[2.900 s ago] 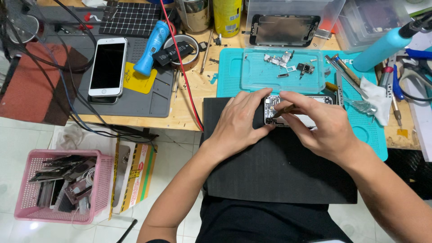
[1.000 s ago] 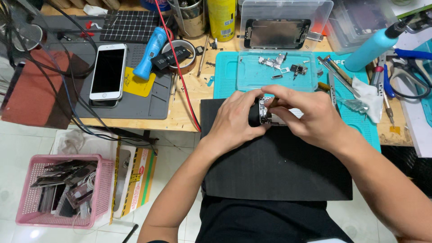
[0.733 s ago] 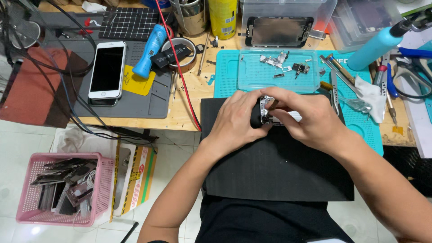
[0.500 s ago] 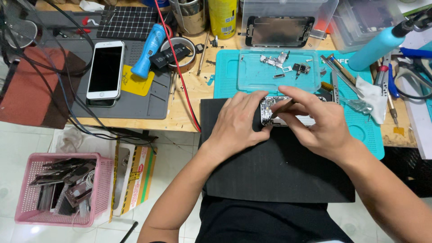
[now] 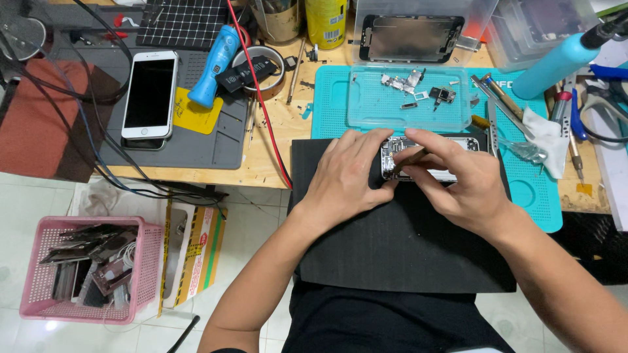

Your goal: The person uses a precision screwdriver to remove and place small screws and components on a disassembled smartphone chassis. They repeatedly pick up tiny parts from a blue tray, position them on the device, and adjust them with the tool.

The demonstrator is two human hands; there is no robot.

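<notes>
An opened phone body (image 5: pixel 428 151) with bare circuitry lies at the far edge of a black mat (image 5: pixel 399 242) on my lap and the bench. My left hand (image 5: pixel 347 173) grips its left end, fingers curled over the edge. My right hand (image 5: pixel 461 180) rests over its right part and pinches a thin brown tool (image 5: pixel 409 161), tip down among the phone's insides. Most of the phone body is hidden under my hands.
A teal work mat (image 5: pixel 530 189) carries a clear tray (image 5: pixel 409 98) of small parts, tweezers and screwdrivers. A white phone (image 5: pixel 149 91) lies on a grey mat at left, beside a blue tool (image 5: pixel 212 65). On the floor: a pink basket (image 5: pixel 85 271) of phone parts, a cardboard box (image 5: pixel 193 252).
The phone body was tipped up on its edge a second ago and now lies flat again. My right hand has brought the thin tool down into it. My left hand keeps its hold.
</notes>
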